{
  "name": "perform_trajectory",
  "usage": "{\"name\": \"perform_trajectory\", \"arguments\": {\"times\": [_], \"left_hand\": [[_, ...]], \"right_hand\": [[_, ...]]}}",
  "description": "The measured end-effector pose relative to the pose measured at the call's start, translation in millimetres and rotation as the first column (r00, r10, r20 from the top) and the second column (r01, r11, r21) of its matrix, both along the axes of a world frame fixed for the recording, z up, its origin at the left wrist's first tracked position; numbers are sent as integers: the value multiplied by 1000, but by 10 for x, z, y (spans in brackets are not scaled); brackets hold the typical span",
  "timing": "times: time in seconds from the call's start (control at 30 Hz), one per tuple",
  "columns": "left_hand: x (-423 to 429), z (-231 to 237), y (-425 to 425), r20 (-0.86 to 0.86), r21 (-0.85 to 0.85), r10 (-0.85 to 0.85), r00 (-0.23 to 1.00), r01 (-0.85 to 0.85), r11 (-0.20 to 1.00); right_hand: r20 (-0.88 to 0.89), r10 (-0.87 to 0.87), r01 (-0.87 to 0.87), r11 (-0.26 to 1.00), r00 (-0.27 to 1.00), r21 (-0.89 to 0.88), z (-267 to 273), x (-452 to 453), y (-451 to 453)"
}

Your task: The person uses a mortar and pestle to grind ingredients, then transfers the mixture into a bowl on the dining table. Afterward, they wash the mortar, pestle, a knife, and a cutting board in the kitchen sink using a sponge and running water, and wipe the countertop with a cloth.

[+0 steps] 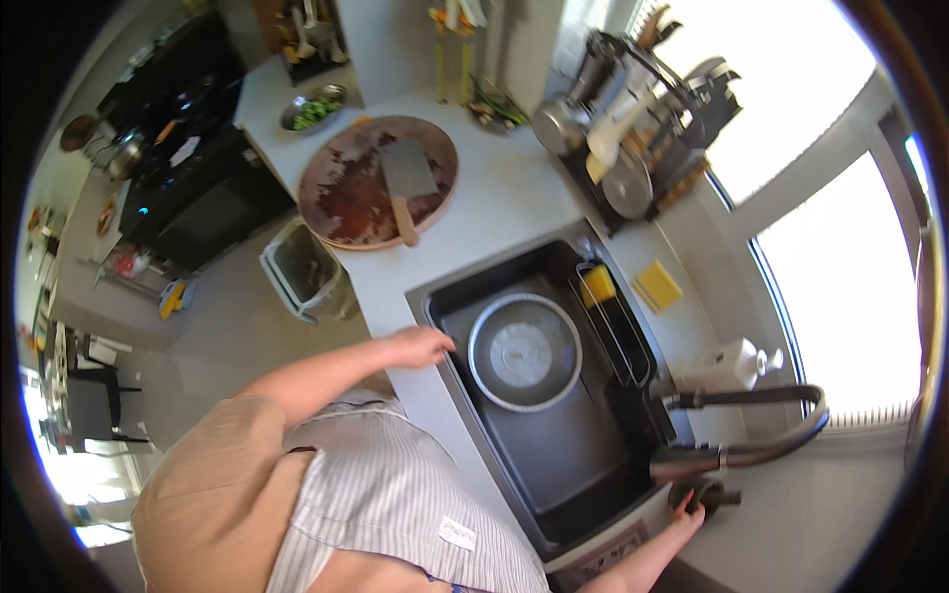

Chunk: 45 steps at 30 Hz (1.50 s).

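My left hand [424, 347] is at the near rim of the dark sink [549, 474], with nothing seen in it and its fingers slightly bent. A round metal basin [520, 354] sits in the sink, just beyond that hand. At the sink's right end, my right hand [691, 511] has its fingers around a dark, bottle-like object [710, 495]; its exact kind is unclear. The black pull-down faucet [741, 452] arches above it. A cleaver [409, 176] lies on a stained round wooden cutting board [348, 189] on the counter left of the sink.
A wire caddy [612, 326] with a yellow sponge [597, 286] hangs inside the sink. Behind it are another yellow sponge [657, 286], a white pump bottle [730, 365] and a utensil rack [630, 133]. A bowl of chopped greens [315, 111] stands past the board; a lined bin [308, 270] is below.
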State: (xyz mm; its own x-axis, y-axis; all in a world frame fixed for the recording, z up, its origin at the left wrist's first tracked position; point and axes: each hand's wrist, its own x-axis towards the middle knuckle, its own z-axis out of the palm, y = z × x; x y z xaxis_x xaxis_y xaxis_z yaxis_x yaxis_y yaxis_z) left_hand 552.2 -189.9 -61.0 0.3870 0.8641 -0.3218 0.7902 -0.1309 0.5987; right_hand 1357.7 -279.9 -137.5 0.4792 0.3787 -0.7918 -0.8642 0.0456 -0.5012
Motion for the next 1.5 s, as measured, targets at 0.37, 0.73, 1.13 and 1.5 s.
{"name": "perform_trajectory", "arguments": {"times": [0.37, 0.73, 1.13, 1.5], "left_hand": [[-978, -66, 895, 51, 651, 714, 698, -566, 507], [-1595, -420, 1545, -68, 245, 917, 392, -885, 397], [-510, 597, 361, 556, -517, 698, 452, -469, 716], [910, 150, -12, 564, -640, 347, 750, 131, 757]], "right_hand": [[611, 178, 124, 900, 771, -418, 128, -1268, -221], [815, 577, -606, 628, -58, -488, 440, -4610, 2056], [665, 522, -285, 629, -534, -723, -86, -4756, 3204], [570, 632, 409, 775, -525, -482, 817, -3163, 906]]}}
